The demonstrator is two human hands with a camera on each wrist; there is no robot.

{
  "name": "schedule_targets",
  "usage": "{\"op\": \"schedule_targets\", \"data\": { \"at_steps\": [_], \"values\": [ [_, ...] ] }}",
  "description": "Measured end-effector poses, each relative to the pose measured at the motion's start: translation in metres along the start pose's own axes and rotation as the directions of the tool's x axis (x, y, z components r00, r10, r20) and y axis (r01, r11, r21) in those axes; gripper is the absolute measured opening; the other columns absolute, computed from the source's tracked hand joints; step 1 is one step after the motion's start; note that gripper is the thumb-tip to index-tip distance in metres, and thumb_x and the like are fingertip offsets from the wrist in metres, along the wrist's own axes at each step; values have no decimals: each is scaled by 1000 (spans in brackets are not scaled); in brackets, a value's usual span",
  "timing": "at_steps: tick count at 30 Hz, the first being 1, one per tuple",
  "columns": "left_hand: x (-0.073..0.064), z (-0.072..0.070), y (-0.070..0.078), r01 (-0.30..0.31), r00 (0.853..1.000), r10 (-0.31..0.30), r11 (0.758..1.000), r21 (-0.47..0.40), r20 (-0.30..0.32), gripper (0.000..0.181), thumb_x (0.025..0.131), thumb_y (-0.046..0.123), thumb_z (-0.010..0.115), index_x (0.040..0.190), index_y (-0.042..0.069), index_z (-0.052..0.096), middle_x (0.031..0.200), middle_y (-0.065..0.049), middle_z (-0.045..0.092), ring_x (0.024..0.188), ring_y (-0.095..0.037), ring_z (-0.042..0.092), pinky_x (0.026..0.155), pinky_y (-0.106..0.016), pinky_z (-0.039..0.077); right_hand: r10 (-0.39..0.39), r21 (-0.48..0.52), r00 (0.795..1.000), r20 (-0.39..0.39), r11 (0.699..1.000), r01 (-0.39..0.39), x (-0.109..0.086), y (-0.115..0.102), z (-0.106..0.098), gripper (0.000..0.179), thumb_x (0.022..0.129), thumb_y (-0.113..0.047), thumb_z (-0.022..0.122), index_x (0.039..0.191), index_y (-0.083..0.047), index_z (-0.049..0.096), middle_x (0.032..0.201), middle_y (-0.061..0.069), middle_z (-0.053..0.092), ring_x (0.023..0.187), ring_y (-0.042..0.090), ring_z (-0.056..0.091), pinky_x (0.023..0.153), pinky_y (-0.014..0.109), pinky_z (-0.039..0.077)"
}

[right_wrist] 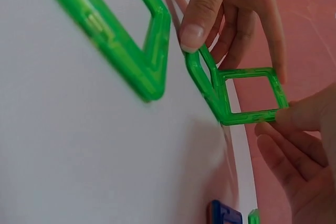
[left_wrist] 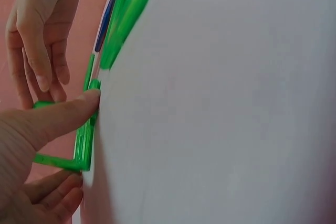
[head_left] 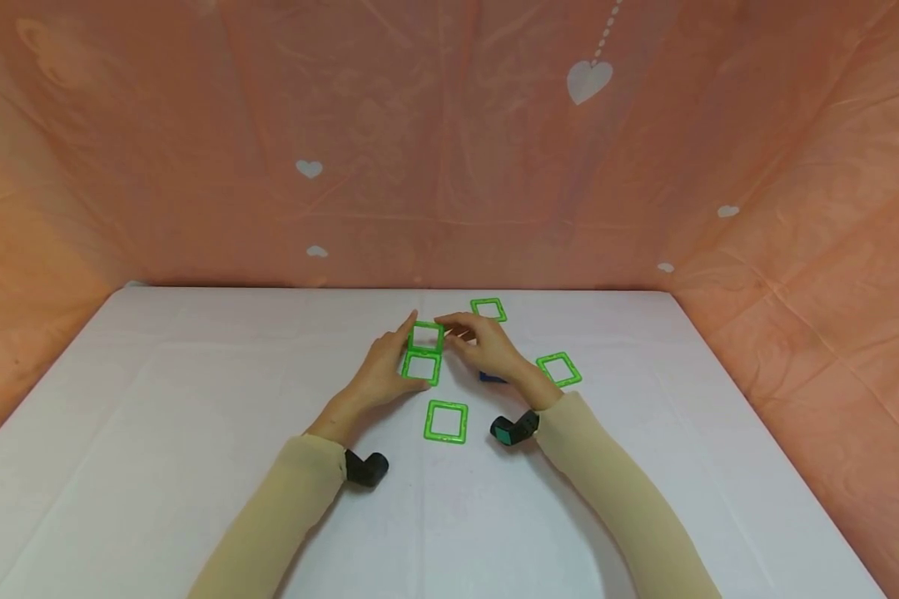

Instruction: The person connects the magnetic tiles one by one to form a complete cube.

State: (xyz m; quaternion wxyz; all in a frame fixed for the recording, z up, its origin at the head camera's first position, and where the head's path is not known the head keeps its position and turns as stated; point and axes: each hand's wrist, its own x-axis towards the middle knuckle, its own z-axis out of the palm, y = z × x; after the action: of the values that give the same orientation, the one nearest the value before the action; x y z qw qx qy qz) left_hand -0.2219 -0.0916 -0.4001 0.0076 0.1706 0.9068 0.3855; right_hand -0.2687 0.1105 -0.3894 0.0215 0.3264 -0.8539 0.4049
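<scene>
Broad white table point(head_left: 412, 532), far edge point(head_left: 307, 290) beyond left hand point(head_left: 384, 364) with joined green squares point(head_left: 424, 351)

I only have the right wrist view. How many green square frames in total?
Observer: Five in the head view: an edge-to-edge pair at the left hand, plus a near frame, a far frame and a right frame.

Operator: Blue piece sits at the bottom of my picture. How does it look from the head?

Observer: The blue piece is partly hidden there by the right hand; only a strip shows.

Operator: Anything mounted on the left wrist?

Observer: Yes, the head view shows a black device at the left cuff.
</scene>
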Motion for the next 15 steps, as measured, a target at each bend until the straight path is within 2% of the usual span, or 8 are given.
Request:
{"op": "schedule_targets", "data": {
  "at_steps": [5,11,15],
  "values": [
    [0,6,4,50,998,-50,999,-11,-23,104,76,17,82,155,9,14,132,-27,47,118,-40,43,99,-53,39,-2,-15,1000,8,1000,2,-5,1,-2,41,91,-2,61,131,5,54,114,22,66,100,31,66,85,38,55],
    [-1,9,7,70,996,-71,998,-8,-61,105,75,18,83,154,10,16,126,-26,48,112,-37,45,95,-52,41,-25,-27,1000,8,999,25,-16,1,-7,49,89,-7,65,133,7,49,113,23,65,98,32,67,82,39,56],
    [-1,9,8,80,994,-80,997,-1,-71,105,75,19,83,154,10,16,125,-25,49,109,-36,45,93,-51,41,-5,-6,1000,28,1000,5,-24,-1,-9,53,87,-10,68,133,6,49,112,21,65,97,30,67,82,37,55]
  ]
}}
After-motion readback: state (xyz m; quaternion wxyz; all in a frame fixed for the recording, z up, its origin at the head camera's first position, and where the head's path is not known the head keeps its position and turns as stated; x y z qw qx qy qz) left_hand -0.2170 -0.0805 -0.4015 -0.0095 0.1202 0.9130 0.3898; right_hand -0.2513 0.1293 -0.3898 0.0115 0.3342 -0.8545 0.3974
